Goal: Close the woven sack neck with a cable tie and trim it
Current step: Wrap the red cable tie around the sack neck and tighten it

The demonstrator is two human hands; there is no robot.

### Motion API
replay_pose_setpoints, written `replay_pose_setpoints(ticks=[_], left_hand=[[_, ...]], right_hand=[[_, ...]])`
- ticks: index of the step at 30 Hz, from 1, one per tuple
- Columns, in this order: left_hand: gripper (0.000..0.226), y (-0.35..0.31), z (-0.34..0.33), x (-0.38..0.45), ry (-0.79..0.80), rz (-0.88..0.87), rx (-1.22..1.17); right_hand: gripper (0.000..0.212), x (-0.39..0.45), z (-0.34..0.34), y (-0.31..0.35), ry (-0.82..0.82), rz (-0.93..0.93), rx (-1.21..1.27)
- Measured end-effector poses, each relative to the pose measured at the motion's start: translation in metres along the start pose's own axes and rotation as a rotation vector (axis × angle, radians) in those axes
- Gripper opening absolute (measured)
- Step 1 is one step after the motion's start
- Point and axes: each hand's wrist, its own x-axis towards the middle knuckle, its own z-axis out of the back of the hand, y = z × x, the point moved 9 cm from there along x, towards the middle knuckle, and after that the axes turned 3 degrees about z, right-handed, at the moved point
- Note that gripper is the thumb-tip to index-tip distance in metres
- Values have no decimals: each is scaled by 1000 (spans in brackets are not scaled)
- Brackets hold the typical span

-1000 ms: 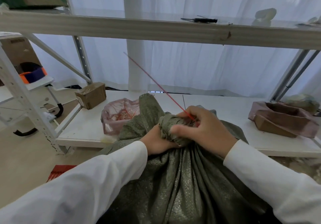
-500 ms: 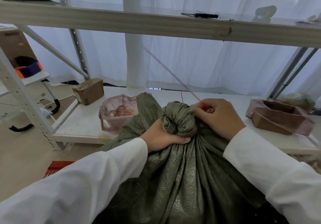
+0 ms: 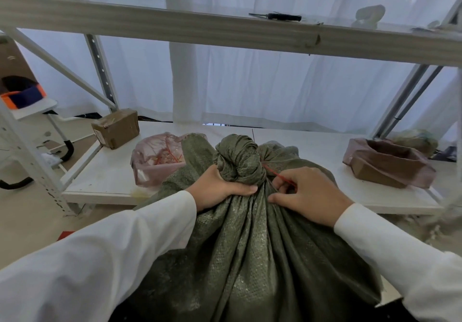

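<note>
The coarse olive woven sack (image 3: 250, 246) stands before the white shelf (image 3: 312, 144), its neck bunched into a creased knob that my left hand (image 3: 220, 189) grips underneath, while my right hand (image 3: 307, 194) pinches the thin red cable tie (image 3: 276, 173) beside it.

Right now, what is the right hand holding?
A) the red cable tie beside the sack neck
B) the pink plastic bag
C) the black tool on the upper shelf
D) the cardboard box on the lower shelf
A: the right hand pinches the red cable tie just right of the bunched sack neck, which the left hand grips from below.
</note>
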Motion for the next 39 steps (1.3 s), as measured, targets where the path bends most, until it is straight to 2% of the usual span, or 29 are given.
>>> replay_pose_setpoints(ticks=[2,6,10,11,13,15,18,22,25,27,31,33,37,39], left_hand=[[27,-2,2,0,1,-11,-1],[31,-6,6,-2,20,-33,35],[29,-5,7,-4,27,-5,53],[28,-5,7,-4,27,3,48],[27,-5,7,-3,32,22,37],[26,-3,6,-3,44,46,24],[26,0,5,-5,39,53,7],[26,1,7,-4,23,67,8],[22,-3,9,0,-19,51,28],[22,-4,11,3,-33,46,48],[25,-4,15,5,-18,46,99],[25,-4,16,4,-22,43,98],[23,-7,13,3,-36,1,123],[26,-8,10,3,-11,-22,127]], right_hand=[[12,0,-2,3,10,15,55],[13,-5,-6,12,40,34,325],[15,-4,-11,14,109,29,392],[14,-1,-5,11,74,26,384],[4,4,21,1,-126,5,405],[13,10,41,-4,-270,26,347],[26,22,29,1,-217,116,182],[5,33,26,1,-354,72,60],[8,46,22,-9,-337,-39,-21],[9,50,26,-14,-322,-87,89],[9,43,31,-1,-273,-43,613],[25,43,24,15,-177,6,785],[53,51,10,24,-114,4,552],[56,53,5,25,-94,-14,496]])
